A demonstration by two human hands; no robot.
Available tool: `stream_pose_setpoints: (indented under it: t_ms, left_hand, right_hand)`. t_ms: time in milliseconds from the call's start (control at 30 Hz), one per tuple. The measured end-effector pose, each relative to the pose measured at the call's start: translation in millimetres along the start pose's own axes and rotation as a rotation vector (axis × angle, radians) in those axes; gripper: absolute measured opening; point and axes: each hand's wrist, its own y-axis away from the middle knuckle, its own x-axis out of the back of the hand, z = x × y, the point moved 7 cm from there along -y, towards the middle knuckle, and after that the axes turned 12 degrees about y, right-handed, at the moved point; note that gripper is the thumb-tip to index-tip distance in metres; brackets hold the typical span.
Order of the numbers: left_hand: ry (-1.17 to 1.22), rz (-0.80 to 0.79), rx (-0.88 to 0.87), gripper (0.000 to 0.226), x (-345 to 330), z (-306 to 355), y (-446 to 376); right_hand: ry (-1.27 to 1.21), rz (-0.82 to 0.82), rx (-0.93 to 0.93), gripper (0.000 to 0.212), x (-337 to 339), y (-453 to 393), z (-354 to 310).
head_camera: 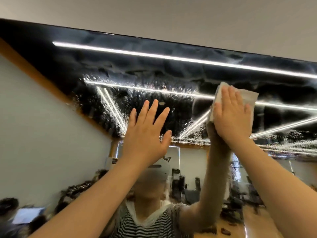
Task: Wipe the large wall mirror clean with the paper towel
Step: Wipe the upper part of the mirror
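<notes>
Mirror (171, 69): large wall mirror, its top edge just under the pale ceiling; upper band streaked and smeared, droplets beaded across the middle.
Paper towel (247, 96): white, folded, flat against the glass high on the right, pinned under the right palm with its edges showing above and to the left of the fingers.
Right hand (231, 117): fingers straight and together, pressing the towel to the mirror.
Left hand (145, 134): open, fingers spread, empty, raised at the glass; whether it touches, I cannot tell.
Reflection: striped shirt (137, 224), gym machines (180, 186), bright light strips (171, 57).
</notes>
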Motion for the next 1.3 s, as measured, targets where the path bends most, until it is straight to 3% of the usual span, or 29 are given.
stream_pose_setpoints:
  t_ms: [167,333,467,733,967,1167,1300]
  left_hand:
    - [-0.01,0.023,-0.007,0.07,0,1,-1]
    - [-0.011,0.037,-0.011,0.068,-1,1,-1]
    - [0.004,0.015,-0.011,0.071,1,2,0]
    - [0.008,-0.005,-0.006,0.075,0,0,1]
    - [0.015,0.016,-0.003,0.071,-2,-1,1]
    - [0.031,0.023,-0.015,0.073,-1,0,0]
    - [0.016,0.025,-0.01,0.072,0,-1,0]
  right_hand:
    - [-0.021,0.002,-0.199,0.058,1,-1,-30]
    - [-0.006,-0.008,0.128,0.056,-1,2,-73]
    - [0.054,-0.039,0.373,0.064,0,3,-55]
    - [0.044,-0.048,0.178,0.07,2,-11,19]
    - [-0.006,-0.01,-0.077,0.055,2,-12,-10]
    - [-0.015,0.007,0.134,0.055,0,-8,-86]
    - [-0.011,0.038,0.201,0.054,-1,-3,-99]
